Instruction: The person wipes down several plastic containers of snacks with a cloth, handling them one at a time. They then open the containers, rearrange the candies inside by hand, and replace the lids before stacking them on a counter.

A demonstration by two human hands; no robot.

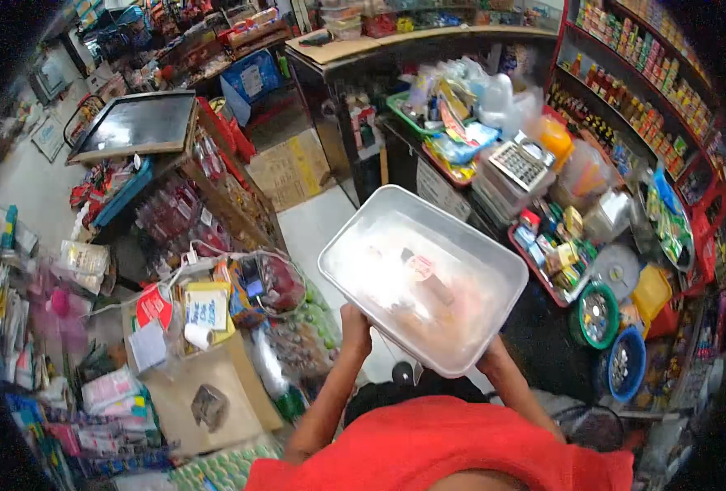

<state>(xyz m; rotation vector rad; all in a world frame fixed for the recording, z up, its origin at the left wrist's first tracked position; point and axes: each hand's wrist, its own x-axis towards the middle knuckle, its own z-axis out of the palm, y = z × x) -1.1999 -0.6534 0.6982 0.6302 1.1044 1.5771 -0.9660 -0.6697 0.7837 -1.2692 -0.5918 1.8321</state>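
A translucent white rectangular plastic tub [428, 270] is held up before the chest, above the pale floor [322, 222] of a crowded shop; its long axis slants across the view from upper left to lower right. The left hand [355, 321] clasps the near long edge towards its left end, the right hand [494, 353] the right end; both grip it, fingers largely hidden beneath; a dark counter [543, 326] lies to the right.
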